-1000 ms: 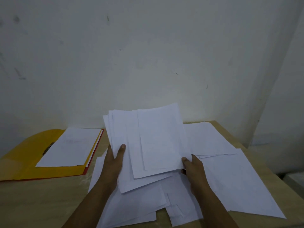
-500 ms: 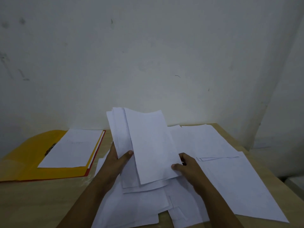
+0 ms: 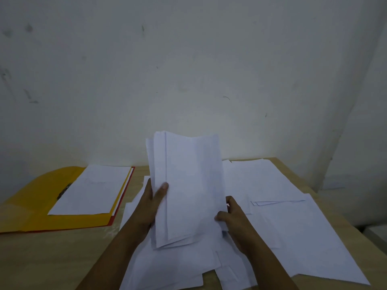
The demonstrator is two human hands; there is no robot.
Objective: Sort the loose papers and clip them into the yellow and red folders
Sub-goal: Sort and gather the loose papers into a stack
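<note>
Both hands hold a bundle of white papers (image 3: 188,189) raised upright over the middle of the wooden worktop (image 3: 52,258). The left hand (image 3: 151,203) grips the bundle's left edge, thumb pressed across the front sheet and the other fingers hidden behind. The right hand (image 3: 233,219) pinches the lower right edge, thumb on the front, fingers curled behind. The sheets in the bundle are not squared: several left edges show as stepped strips, and the bottom corners fan out unevenly.

Under and around the bundle lie loose sheets (image 3: 293,237), overlapping one another and spread across the worktop to the right of the bundle and toward the near edge below it. Some run out past the forearms.

To the left of the bundle, well apart from it, a yellow folder (image 3: 35,206) lies open and flat on the worktop. A white page (image 3: 92,189) rests on its right half, with a dark clip (image 3: 64,191) at the page's left edge. A thin red edge (image 3: 123,199) shows along the right side and bottom of the yellow folder, so the red folder appears to lie beneath it; little more of it can be seen.

Behind the worktop stands a pale, scuffed wall (image 3: 188,70).
</note>
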